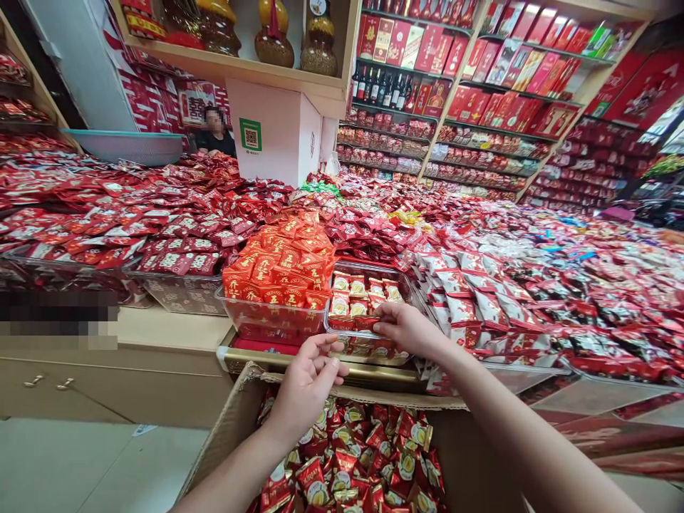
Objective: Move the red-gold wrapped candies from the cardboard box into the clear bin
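My right hand [409,329] is at the front of a clear plastic bin [342,333], its fingers closed on a red-and-gold wrapped durian candy [365,323]. Rows of similar candies [359,286] lie in the bin behind it. Just left of it, my left hand [313,381] hovers in front of the bin, palm turned inward. Its fingers are loosely curled, the thumb stands apart, and I see nothing held in it. Below both hands, an open cardboard box [221,434] holds a loose heap of red-and-gold durian candies [347,463].
An orange-packet pile [283,263] fills the bin to the left; white-and-red packets [475,285] rise on the right. A wooden cabinet [160,370] stands at the left. Behind the candy counter are a blue basket [128,146], shelves [422,171] and a seated person [214,135].
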{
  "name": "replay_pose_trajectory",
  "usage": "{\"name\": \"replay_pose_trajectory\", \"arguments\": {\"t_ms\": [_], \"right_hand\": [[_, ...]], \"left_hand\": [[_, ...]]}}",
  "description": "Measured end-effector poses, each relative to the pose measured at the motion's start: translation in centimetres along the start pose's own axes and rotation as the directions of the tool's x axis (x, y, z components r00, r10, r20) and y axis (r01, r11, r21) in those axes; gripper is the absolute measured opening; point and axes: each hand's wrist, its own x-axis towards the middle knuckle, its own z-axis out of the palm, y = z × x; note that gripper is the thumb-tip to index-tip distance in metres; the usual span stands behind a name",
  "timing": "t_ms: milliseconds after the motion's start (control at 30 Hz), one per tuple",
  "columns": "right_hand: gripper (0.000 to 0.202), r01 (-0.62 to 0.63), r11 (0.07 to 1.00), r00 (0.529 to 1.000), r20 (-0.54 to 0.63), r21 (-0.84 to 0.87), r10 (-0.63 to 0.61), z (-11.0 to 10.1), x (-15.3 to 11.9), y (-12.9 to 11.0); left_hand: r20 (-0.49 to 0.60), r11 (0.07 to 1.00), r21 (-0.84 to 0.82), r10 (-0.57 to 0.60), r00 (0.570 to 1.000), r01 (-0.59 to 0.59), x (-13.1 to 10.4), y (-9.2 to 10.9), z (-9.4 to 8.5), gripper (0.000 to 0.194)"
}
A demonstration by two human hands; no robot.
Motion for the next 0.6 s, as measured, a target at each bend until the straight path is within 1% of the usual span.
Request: {"name": "replay_pose_trajectory", "arguments": {"t_ms": [100,233,433,500,533,567,600], "right_hand": [[0.015,0.014,1.0,0.999,0.034,-0.01,-0.014,0.0,0.1,0.3],[0.026,0.041,0.997,0.996,0.078,-0.07,-0.035,-0.1,0.1,0.4],[0.027,0.053,0.992,0.997,0.059,-0.117,-0.046,0.5,0.5,0.8],[0.025,0.055,0.99,0.998,0.033,-0.132,-0.051,0.7,0.4,0.8],[0.022,0.054,0.988,0.998,-0.007,-0.143,-0.055,0.8,0.2,0.7],[0.02,0.059,0.986,0.995,-0.076,-0.156,-0.071,0.8,-0.1,0.4],[0.02,0.079,0.982,0.98,-0.166,-0.169,-0.107,0.8,-0.7,0.0]], "left_hand": [[0.004,1.0,0.014,-0.008,1.0,0.008,0.0,0.0,0.1,0.025],[0.011,0.999,0.034,-0.018,1.0,0.017,0.0,0.2,0.2,0.023],[0.019,0.997,0.046,-0.059,0.998,0.058,-0.1,0.6,0.4,0.022],[0.03,0.997,0.051,-0.056,0.998,0.054,-0.2,0.4,0.4,0.022],[0.034,0.997,0.055,-0.048,0.998,0.046,-0.2,0.4,0.3,0.022],[0.036,0.998,0.058,-0.039,0.999,0.037,-0.3,0.3,0.3,0.021],[0.036,0.998,0.059,-0.033,0.999,0.031,-0.3,0.2,0.3,0.021]]}}
